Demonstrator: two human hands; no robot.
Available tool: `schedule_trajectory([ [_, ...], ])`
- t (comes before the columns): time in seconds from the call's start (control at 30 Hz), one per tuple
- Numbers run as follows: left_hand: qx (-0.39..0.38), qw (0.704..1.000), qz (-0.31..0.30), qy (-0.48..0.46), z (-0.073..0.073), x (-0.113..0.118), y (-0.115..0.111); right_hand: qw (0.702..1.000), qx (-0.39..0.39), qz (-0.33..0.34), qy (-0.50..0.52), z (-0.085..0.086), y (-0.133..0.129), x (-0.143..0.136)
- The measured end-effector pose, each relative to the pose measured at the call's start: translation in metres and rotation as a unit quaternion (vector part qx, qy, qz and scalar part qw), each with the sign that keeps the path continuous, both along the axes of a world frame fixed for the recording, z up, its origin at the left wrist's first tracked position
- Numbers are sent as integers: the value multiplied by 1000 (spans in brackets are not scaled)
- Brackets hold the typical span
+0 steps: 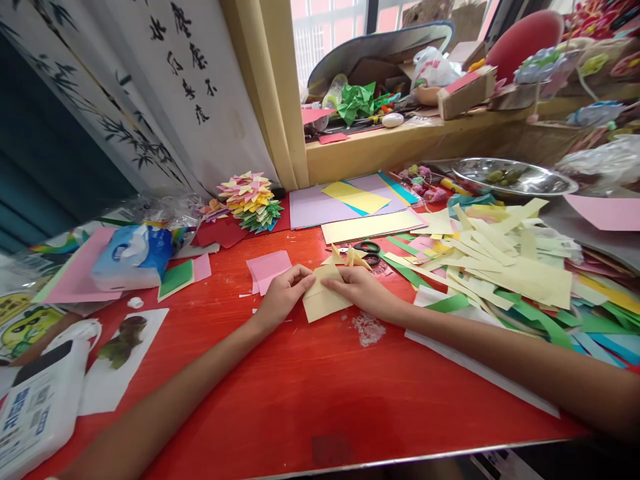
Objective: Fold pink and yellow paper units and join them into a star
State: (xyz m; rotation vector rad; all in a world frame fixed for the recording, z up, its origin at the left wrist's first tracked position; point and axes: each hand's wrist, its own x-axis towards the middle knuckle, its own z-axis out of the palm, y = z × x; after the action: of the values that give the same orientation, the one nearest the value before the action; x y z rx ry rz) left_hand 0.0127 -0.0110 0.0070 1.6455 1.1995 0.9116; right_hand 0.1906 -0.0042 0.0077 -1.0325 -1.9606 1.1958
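Between my two hands, just above the red table (320, 393), is a pale yellow square of paper (324, 301) with faint crease lines. My left hand (287, 293) pinches its left edge between thumb and fingers. On the opposite side my right hand (363, 288) grips the upper right part, thumb on top. Right behind the hands lie folded pale yellow paper pieces (345, 256) and black-handled scissors (369, 248). Pink paper squares (270, 268) rest to the left of my left hand.
Paper strips and scraps (510, 260) pile up at the right, below a metal bowl (515, 177). Coloured sheets (310, 207) and a layered paper ornament (253, 200) stand at the back. A tissue pack (133, 260) and white container (43, 407) are at left.
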Motion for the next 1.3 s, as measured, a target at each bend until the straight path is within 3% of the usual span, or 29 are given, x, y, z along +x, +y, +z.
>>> schedule_trajectory([
  [0.13,-6,999,15,-32,0,-1,0,995,90,-40,-33,1,-4,0],
  [0.33,-44,996,11,-80,0,-1,0,984,178,18,-20,0,-4,0],
  [0.57,-40,997,14,-63,1,-1,0,996,50,47,49,6,-6,2],
  [0.7,-24,999,16,-42,1,-1,0,993,-40,52,101,2,-3,3],
  [0.87,-8,999,19,-28,1,-1,0,987,-90,38,128,-2,1,3],
  [1.1,12,1000,19,-6,4,0,-3,957,-202,48,204,-6,6,2],
  [1.3,32,999,17,3,6,1,-6,942,-230,68,236,-4,6,2],
])
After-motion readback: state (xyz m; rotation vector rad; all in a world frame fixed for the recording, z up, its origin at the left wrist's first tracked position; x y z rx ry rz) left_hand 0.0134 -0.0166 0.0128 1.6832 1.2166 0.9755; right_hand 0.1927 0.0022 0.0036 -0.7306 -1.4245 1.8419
